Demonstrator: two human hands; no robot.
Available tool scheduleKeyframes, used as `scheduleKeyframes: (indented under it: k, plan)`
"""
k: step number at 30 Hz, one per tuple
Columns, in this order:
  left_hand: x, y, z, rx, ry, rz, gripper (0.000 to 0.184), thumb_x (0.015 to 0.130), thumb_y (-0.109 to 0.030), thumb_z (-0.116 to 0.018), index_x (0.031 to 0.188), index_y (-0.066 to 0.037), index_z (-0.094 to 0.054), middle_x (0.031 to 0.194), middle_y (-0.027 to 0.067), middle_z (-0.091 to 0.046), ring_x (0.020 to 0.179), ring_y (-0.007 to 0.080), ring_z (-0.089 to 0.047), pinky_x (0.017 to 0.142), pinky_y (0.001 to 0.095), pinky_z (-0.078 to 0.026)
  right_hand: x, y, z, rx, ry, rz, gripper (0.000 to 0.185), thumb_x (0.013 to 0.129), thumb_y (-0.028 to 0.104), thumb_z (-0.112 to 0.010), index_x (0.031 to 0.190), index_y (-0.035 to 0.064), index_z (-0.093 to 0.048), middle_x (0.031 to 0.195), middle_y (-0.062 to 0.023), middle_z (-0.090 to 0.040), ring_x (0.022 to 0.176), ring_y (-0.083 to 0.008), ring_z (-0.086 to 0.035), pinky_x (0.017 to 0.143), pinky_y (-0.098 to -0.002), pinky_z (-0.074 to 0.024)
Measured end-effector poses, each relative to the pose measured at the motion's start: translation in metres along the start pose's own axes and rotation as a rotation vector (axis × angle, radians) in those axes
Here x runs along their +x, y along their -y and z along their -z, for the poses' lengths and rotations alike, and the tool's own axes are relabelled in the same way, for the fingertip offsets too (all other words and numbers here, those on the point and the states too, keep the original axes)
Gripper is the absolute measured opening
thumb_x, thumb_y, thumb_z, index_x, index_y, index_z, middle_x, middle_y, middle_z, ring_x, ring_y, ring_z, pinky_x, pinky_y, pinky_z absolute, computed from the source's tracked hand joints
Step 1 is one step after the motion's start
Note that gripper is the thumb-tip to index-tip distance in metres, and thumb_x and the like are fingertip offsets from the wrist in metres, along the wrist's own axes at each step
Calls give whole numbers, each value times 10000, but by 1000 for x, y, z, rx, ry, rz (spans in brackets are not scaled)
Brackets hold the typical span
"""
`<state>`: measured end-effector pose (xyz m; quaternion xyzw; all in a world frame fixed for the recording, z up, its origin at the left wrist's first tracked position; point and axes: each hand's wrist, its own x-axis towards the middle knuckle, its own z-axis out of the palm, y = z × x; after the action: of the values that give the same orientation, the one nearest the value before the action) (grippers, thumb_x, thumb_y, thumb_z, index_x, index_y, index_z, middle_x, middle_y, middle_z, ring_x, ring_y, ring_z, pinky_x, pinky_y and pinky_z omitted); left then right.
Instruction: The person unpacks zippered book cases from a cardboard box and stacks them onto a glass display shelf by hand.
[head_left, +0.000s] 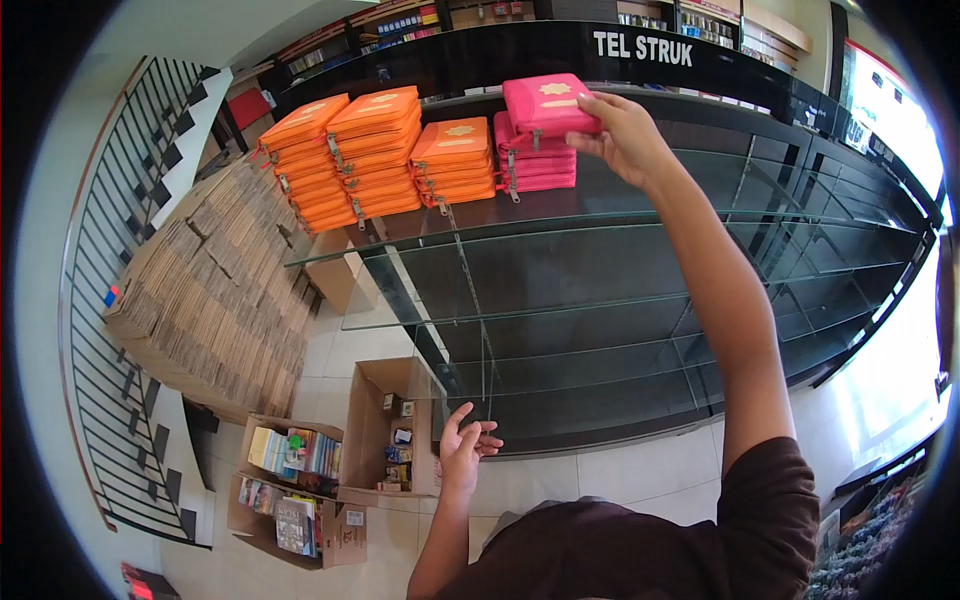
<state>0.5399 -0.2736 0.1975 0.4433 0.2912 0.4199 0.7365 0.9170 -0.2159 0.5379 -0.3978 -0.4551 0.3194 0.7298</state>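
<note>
Head view had the person's right hand point(622, 140) pinching the right edge of a pink zip case point(545, 103), fingers closed on it from the side. The case was over the pink stack point(540, 170), roughly in line with it, perhaps held by the edge to keep it level and square. Beside it, orange stacks point(378, 150) stood on the glass-topped counter point(650, 205), kept apart by colour, likely for easy counting. The left hand point(463, 450) hung low near an open carton point(365, 425), its fingers loosely spread and nothing visible in them. From where I stood, I couldn't tell whether the pink case rested on the stack or hung just above; the grip's underside was hidden, the carton's small packets point(398, 455) were unreadable, and glare washed out the far right.
</note>
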Motion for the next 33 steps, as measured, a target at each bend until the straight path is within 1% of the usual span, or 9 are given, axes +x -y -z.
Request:
scheduleKeyframes:
  k: [4, 7, 11, 13, 19, 22, 25, 28, 33]
  plan:
    - [-7, -2, 12, -11, -51, -32, 529, 962, -215, -581, 1409, -42, -356, 1016, 167, -657, 741, 234, -681, 656, 320, -541, 32, -8, -8, -14, -46, -27, 315, 980, 172, -567, 1205, -42, -518, 1088, -121, -600, 903, -199, -650, 761, -322, -617]
    - [-10, -2, 20, -24, -84, -44, 519, 957, -217, -590, 1394, -47, -369, 1008, 159, -658, 740, 229, -681, 652, 317, -538, 40, -11, -10, -27, -13, -55, 313, 981, 164, -563, 1205, -50, -516, 1099, -132, -591, 944, -209, -641, 764, -319, -620]
    - [-15, -3, 20, -41, -106, -43, 516, 965, -224, -593, 1392, -40, -370, 1018, 151, -655, 736, 194, -679, 658, 289, -531, 40, -17, -14, -62, -15, -95, 337, 980, 159, -565, 1217, -72, -503, 1083, -139, -594, 896, -217, -658, 763, -296, -624]
    - [-15, -1, 20, -48, -116, -46, 496, 957, -215, -592, 1377, -53, -385, 998, 146, -656, 723, 211, -676, 647, 306, -526, 38, -14, -17, -125, -37, -89, 352, 975, 162, -576, 1213, -89, -510, 1077, -141, -592, 869, -221, -665, 766, -285, -625]
    - [-16, 1, 16, -25, -131, -30, 475, 958, -203, -580, 1369, -55, -393, 980, 141, -654, 713, 216, -672, 640, 315, -520, 30, 5, -10, -661, 31, -66, 418, 877, 242, -735, 1093, -100, -630, 905, -103, -659, 701, -128, -652, 664, -225, -582]
    - [-15, 3, 14, -25, -129, -21, 470, 961, -202, -576, 1367, -50, -393, 977, 140, -654, 709, 218, -672, 640, 315, -522, 21, 6, -7, -727, 125, 9, 371, 809, 209, -803, 979, -96, -680, 811, -79, -688, 638, -101, -644, 611, -209, -571]
    - [-14, 4, 9, -13, -122, -20, 470, 963, -201, -576, 1366, -45, -393, 974, 141, -653, 703, 221, -673, 632, 313, -523, 26, 1, 1, -734, 122, -11, 381, 785, 181, -823, 1027, -79, -686, 832, -72, -689, 626, -92, -631, 601, -207, -568]
    - [-13, 6, 6, -11, -110, -20, 477, 962, -198, -579, 1372, -43, -389, 971, 142, -653, 701, 221, -673, 622, 311, -525, 25, 1, 4, -727, 150, -41, 474, 827, 214, -787, 1181, -62, -633, 830, -56, -681, 643, -76, -619, 599, -209, -542]
    - [-12, 8, 7, -12, -116, -5, 485, 961, -194, -583, 1378, -41, -390, 965, 141, -658, 702, 218, -674, 616, 311, -527, 24, -1, 5, -714, 142, -39, 486, 841, 221, -774, 1215, -50, -621, 826, -52, -683, 640, -76, -621, 597, -204, -542]
